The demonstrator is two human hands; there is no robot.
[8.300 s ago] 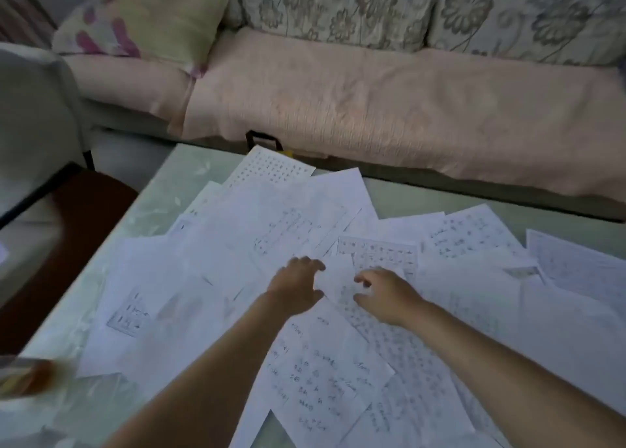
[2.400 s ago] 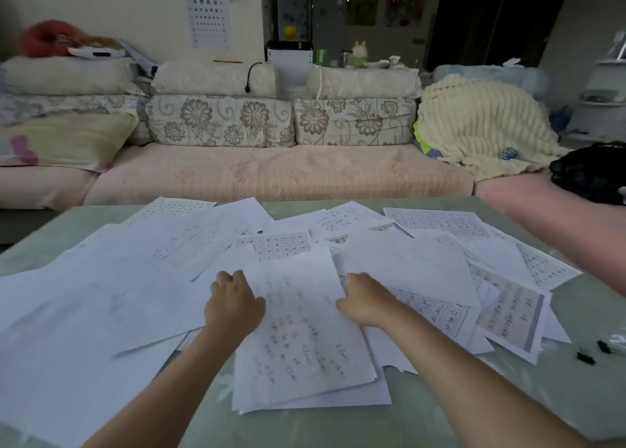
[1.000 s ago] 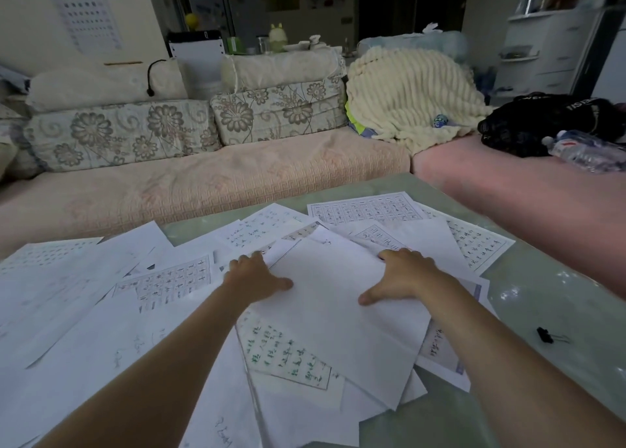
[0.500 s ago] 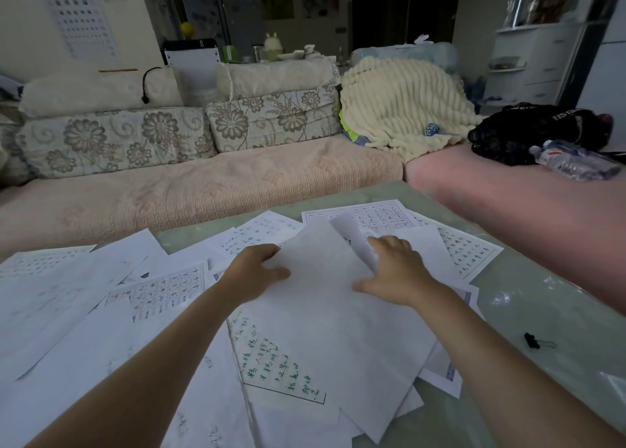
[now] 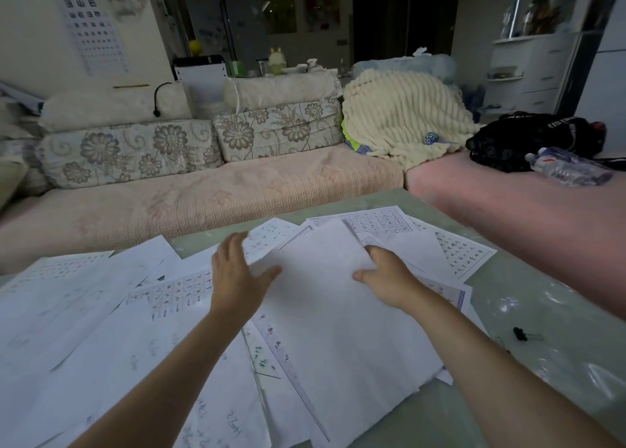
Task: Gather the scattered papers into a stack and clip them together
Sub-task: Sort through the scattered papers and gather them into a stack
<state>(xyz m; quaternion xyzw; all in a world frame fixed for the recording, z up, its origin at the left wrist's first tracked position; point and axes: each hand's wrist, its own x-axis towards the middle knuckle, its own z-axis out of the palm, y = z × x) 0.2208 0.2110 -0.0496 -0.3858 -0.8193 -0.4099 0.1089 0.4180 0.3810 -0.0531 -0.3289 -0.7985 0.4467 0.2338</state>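
White, thin, matte paper sheets [image 5: 111, 315] cover most of the table from 7 o'clock round to 2 o'clock, overlapping at loose angles; some carry printed character grids, some handwritten marks, some face blank side up. My left hand [image 5: 235, 278] hovers at centre, fingers spread and slightly blurred, palm down over the left edge of a large blank sheet [image 5: 338, 312]; whether it touches the paper I cannot tell. My right hand [image 5: 389, 278] lies at 1 o'clock of centre, pressed flat on that blank sheet with the thumb out to the left and the fingers bent over the far edge; it pinches nothing that I can see. Under the blank sheet lie further pages, fanned out toward 6 o'clock. A gridded page [image 5: 464, 251] projects at 2 o'clock. A small black binder clip [image 5: 520, 334] rests on bare table at 4 o'clock, well apart from the papers. The table [image 5: 542, 312] is pale green, glossy and glass-like, showing light reflections. Beyond it, at 12 o'clock, stands a sofa [image 5: 237, 190] with a textured pink cover and floral cushions; a ribbed cream blanket [image 5: 399, 115] lies at 1 o'clock, and an eye chart [image 5: 91, 23] hangs at 10 o'clock.
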